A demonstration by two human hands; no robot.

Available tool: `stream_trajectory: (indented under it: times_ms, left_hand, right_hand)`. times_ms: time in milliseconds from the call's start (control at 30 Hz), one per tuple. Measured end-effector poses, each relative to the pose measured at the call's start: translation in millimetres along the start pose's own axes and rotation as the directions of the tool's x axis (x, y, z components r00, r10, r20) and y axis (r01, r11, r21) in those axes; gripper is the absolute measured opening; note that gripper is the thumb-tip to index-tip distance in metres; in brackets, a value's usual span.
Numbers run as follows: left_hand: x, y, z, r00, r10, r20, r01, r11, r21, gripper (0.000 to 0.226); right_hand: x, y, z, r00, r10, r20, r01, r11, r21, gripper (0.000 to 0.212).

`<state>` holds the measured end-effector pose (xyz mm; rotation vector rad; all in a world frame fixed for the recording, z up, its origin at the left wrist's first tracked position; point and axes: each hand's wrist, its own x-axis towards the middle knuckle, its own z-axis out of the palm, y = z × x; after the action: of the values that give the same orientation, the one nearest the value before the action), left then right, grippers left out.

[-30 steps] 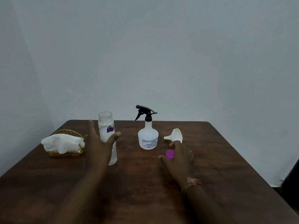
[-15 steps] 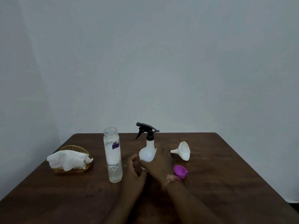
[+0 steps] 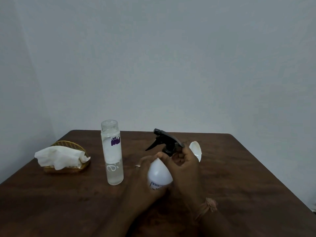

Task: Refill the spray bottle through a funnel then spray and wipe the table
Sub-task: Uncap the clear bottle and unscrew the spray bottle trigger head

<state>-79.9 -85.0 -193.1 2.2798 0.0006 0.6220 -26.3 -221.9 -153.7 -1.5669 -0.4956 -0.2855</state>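
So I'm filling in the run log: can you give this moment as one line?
step: unscrewing sprayer | left hand: holds spray bottle | right hand: grips black sprayer | funnel: unused

The desk (image 3: 239,177) looks like dark wood with a smooth, faintly shiny finish. The spray bottle (image 3: 159,175) is matt white plastic under a black plastic trigger head (image 3: 165,141); the tall bottle (image 3: 112,151) is clear and glossy. Crumpled white paper tissue (image 3: 59,157) fills a woven basket (image 3: 68,144).
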Motion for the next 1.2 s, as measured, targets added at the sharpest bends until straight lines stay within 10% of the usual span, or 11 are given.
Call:
stream_trajectory:
  times_ms: [433,633,800,967,1100,1200]
  left_hand:
    - [2,-18,0,0.999,0.0,0.033,0.004,0.993,-0.121,0.095]
    - [-4,-14,5,0.999,-0.006,-0.042,0.003,0.998,-0.069,0.102]
    - [-10,-9,5,0.998,-0.005,-0.064,-0.003,0.991,-0.131,0.101]
    - [-15,-8,5,0.993,-0.053,-0.103,0.032,0.98,-0.194,0.098]
    - [-14,-6,4,0.994,-0.059,-0.088,0.041,0.98,-0.197,0.101]
    - [-14,-7,8,0.997,-0.029,-0.071,0.017,0.987,-0.162,0.102]
  right_hand:
    - [7,8,-13,0.966,0.086,0.244,-0.162,0.936,0.311,0.029]
    - [2,4,-7,0.998,0.064,0.005,-0.063,0.964,0.259,0.031]
    - [3,-2,-9,0.98,0.045,0.192,-0.141,0.84,0.524,0.011]
    - [2,8,-9,0.972,0.032,0.232,-0.156,0.828,0.539,0.07]
    - [2,4,-6,0.994,-0.001,0.111,-0.035,0.947,0.32,0.04]
    - [-3,-4,-3,0.994,0.023,0.107,-0.072,0.871,0.485,0.028]
